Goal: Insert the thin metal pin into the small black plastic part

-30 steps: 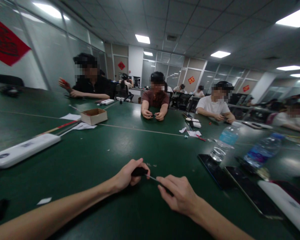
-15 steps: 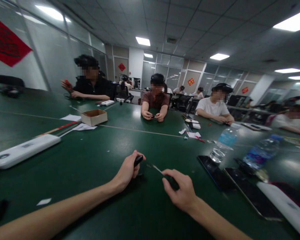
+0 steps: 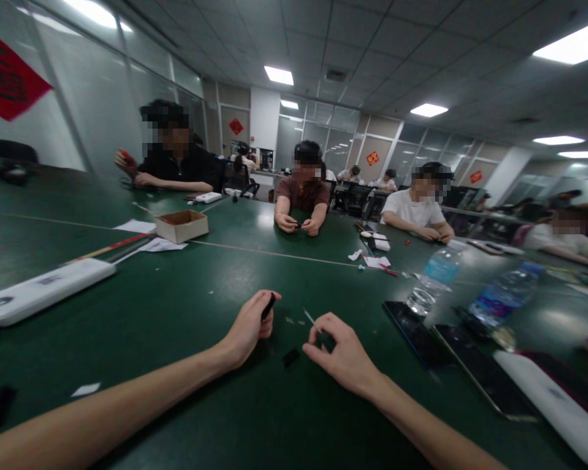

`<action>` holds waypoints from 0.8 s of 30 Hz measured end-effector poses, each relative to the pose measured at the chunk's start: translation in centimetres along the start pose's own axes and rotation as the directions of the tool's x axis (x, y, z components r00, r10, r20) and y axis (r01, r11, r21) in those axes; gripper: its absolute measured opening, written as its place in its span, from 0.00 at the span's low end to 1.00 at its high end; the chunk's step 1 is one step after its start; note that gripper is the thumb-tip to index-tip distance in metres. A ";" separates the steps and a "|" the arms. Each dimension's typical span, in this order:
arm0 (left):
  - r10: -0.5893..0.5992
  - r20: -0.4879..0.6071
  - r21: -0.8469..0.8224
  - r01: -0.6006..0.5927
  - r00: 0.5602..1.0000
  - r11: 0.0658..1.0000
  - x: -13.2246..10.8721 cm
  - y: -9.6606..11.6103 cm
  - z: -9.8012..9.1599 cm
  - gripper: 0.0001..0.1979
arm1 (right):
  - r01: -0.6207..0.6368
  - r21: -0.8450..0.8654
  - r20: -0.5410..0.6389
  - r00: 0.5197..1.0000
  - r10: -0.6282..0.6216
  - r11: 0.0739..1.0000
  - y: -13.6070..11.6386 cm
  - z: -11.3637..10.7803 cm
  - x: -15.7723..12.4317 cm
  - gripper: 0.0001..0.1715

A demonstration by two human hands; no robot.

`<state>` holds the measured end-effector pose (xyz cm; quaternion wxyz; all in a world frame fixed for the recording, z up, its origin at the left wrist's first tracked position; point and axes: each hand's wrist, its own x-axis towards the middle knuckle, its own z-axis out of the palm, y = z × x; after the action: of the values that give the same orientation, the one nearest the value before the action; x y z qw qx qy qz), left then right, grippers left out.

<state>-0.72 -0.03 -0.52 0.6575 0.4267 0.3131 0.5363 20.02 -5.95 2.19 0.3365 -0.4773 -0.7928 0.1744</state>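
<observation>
Left hand (image 3: 247, 329) closed on black part (image 3: 268, 307), right hand (image 3: 347, 354) curled round tool (image 3: 328, 341), clear of it. Flat piece (image 3: 291, 356) loose on desk (image 3: 200, 418) between; I'd judge partway, black part unfinished.

Own hands (image 3: 249, 326) (image 3: 345, 356) two, bottles (image 3: 434, 277) (image 3: 502, 294) two (matching tally), box (image 3: 189, 230) one.

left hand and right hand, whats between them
In the head view, a small black piece and, farther out, pale scraps show between the left hand and right hand, whose thin tool points into the gap.
</observation>
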 end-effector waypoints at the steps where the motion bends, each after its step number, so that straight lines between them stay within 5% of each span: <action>1: 0.001 0.006 0.002 -0.001 1.000 1.000 0.0 0.0 0.0 0.14 | 0.046 -0.002 0.057 0.997 -0.046 0.999 -0.4 0.2 0.1 0.10; 3: 0.002 0.010 0.003 -0.002 1.000 1.000 0.0 -0.1 -0.1 0.14 | 0.090 -0.025 0.141 0.986 -0.085 0.996 -1.1 0.5 0.3 0.16; 6: 0.008 0.003 0.000 -0.008 1.000 1.000 0.0 0.0 0.0 0.14 | 0.077 -0.057 0.190 0.980 -0.065 0.995 -1.5 1.0 0.4 0.11; 11: 0.015 0.024 0.029 -0.015 1.000 0.999 -0.4 0.4 0.3 0.14 | -0.031 0.091 0.050 0.998 0.027 0.995 -1.0 1.3 0.7 0.07; 18: 0.055 0.211 0.387 -0.135 0.976 0.912 -1.3 0.8 1.0 0.18 | -0.275 0.451 -0.016 0.949 0.316 0.849 -0.2 1.9 0.8 0.28; 24: -0.042 0.328 0.570 -0.162 0.944 0.806 -1.5 1.3 1.0 0.16 | -0.249 0.342 -0.037 0.960 0.278 0.906 -0.5 1.6 0.0 0.18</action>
<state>-0.77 -1.58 0.98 0.5171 0.7015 0.3374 0.3558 18.55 -6.08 1.34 0.4191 -0.5231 -0.6649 0.3297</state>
